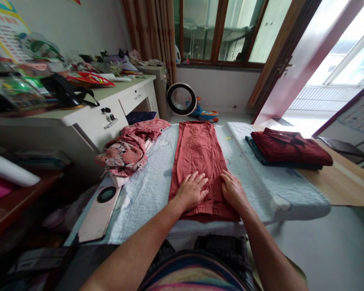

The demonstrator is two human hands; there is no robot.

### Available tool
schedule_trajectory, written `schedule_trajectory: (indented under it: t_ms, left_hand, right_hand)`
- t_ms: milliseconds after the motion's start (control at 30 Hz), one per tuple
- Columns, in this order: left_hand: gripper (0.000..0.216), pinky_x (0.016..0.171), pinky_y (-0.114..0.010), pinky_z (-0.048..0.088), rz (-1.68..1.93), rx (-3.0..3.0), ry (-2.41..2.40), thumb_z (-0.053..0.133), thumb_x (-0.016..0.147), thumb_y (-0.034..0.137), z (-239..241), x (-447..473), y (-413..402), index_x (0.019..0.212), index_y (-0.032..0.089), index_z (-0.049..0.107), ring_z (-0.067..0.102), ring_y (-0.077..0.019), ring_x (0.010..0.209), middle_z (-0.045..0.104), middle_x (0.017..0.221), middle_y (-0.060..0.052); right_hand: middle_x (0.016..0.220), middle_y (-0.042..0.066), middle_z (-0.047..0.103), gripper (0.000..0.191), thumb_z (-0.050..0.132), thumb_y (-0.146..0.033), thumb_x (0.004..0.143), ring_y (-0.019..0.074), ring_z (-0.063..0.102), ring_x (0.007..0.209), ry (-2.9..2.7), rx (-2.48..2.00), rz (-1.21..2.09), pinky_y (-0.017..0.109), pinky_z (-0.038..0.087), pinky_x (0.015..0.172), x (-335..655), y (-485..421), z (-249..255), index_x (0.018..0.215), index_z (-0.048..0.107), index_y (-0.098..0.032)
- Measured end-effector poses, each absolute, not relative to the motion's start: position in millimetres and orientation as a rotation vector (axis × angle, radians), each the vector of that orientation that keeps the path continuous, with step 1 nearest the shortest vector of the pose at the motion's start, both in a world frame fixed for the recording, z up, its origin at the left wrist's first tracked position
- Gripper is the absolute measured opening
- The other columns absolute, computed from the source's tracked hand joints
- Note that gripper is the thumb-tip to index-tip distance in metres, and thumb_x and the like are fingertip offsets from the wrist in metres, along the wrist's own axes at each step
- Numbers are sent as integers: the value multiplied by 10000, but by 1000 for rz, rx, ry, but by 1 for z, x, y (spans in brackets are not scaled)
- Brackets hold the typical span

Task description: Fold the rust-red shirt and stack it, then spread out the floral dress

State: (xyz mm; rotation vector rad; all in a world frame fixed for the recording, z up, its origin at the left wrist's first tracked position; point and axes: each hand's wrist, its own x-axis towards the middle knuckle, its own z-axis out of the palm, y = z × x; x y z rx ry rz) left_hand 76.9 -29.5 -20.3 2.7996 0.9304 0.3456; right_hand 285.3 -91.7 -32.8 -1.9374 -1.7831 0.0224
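A rust-red garment (197, 151), folded into a long strip that looks like trousers, lies on the pale blue quilted cloth (148, 202) in front of me. My left hand (193, 190) rests flat on its near half, fingers spread. Along the right edge of the same garment lies my right hand (231, 188), its fingers stretched out on the fabric. Neither hand grips anything. Light creases run across the cloth between and beyond my hands.
Left of the garment are a crumpled patterned red cloth (127, 149) and a phone (98, 212). Folded dark red and dark teal clothes (291, 147) are stacked at the right. A cluttered desk (109, 95) stands at left; a round-framed object (181, 99) is beyond the table.
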Motion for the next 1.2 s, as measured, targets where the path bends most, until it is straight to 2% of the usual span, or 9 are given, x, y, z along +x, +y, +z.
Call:
schedule_trajectory:
  t_ms: [167, 633, 967, 1067, 1200]
  left_hand:
    - [548, 1173, -498, 262, 362, 2782, 945, 373, 977, 523, -25, 78, -29, 1442, 240, 434, 285, -286, 1448, 400, 1543, -48]
    - [542, 1186, -475, 249, 422, 2733, 934, 473, 951, 471, -24, 75, -31, 1411, 187, 439, 298, -267, 1445, 428, 1522, -78]
    - [508, 1188, -505, 225, 335, 2705, 873, 505, 941, 459, -17, 63, -37, 1388, 222, 468, 288, -279, 1451, 401, 1538, -82]
    - [512, 1178, -517, 242, 347, 2621, 846, 515, 933, 461, -12, 55, -44, 1383, 220, 475, 296, -282, 1445, 388, 1543, -96]
    - [474, 1160, -466, 296, 518, 2530, 802, 592, 890, 423, -6, 47, -54, 1304, 198, 542, 378, -273, 1382, 445, 1479, -114]
  right_hand:
    - [1442, 140, 505, 436, 411, -197, 930, 225, 429, 1369, -1869, -1601, 102, 439, 372, 1137, 259, -88, -34, 1342, 545, -144]
    - [1525, 98, 413, 482, 357, -295, 988, 238, 341, 1429, -1999, -1824, 149, 455, 322, 1160, 256, -97, -41, 1444, 451, -170]
    - [1553, 84, 364, 508, 383, -333, 984, 254, 299, 1448, -1979, -2019, 165, 460, 264, 1182, 261, -110, -36, 1460, 427, -161]
    - [1533, 101, 399, 497, 427, -334, 965, 265, 336, 1430, -1941, -2022, 167, 472, 286, 1170, 263, -112, -32, 1432, 464, -167]
    - [1399, 134, 551, 401, 460, -278, 935, 247, 475, 1327, -1865, -1840, 154, 442, 364, 1127, 259, -111, -22, 1295, 582, -150]
